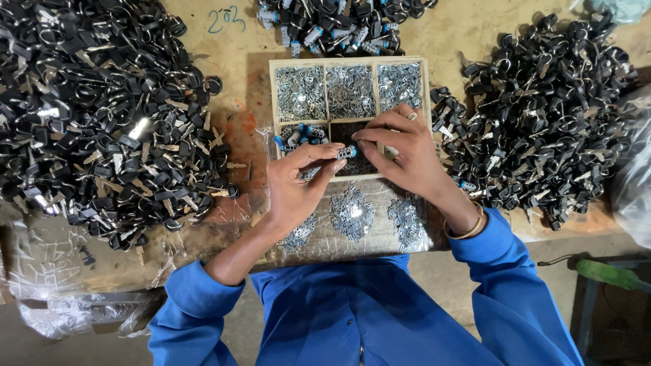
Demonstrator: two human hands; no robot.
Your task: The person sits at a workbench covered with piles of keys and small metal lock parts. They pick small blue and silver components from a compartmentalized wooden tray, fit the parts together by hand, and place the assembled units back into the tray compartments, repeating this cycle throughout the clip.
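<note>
Workbench [224, 61] — hands [298, 186] on lock cylinder [346, 152]

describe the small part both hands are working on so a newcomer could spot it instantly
Start at the wooden compartment tray in the middle of the bench. Just below its centre the left hand and right hand meet, pinching a small cylinder. It has a blue end and is lifted off the tray; similar blue-tipped pieces lie loose in the lower-left compartment.
</note>
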